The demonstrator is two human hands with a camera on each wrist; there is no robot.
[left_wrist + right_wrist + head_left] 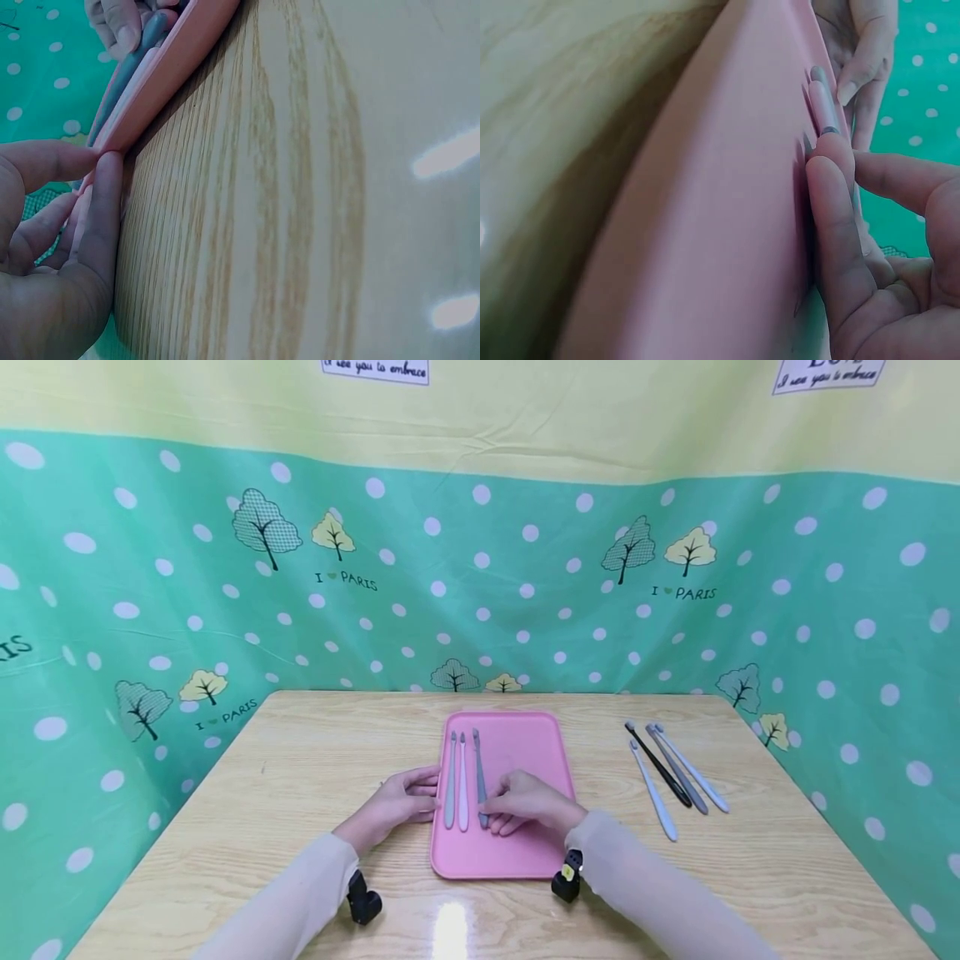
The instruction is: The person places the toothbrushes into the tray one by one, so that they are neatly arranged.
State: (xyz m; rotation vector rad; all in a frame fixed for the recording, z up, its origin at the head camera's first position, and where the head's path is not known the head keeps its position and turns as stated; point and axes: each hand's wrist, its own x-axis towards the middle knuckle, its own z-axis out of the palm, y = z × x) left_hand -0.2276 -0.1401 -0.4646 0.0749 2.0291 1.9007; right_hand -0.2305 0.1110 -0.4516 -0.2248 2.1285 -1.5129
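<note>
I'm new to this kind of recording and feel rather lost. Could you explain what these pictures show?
There is no robot here, just a person's two bare hands. The widest picture comes from a camera on the person's head, looking forward and down; the other two come from cameras worn on each wrist, showing that hand close up. On the wood-grain table lies a pink tray with three toothbrushes: grey-green, pink and dark grey. Four more lie right of the tray: one black, one grey and two pale blue. The right hand pinches the dark grey toothbrush near its handle's end; the left hand touches the tray's left rim.
</note>
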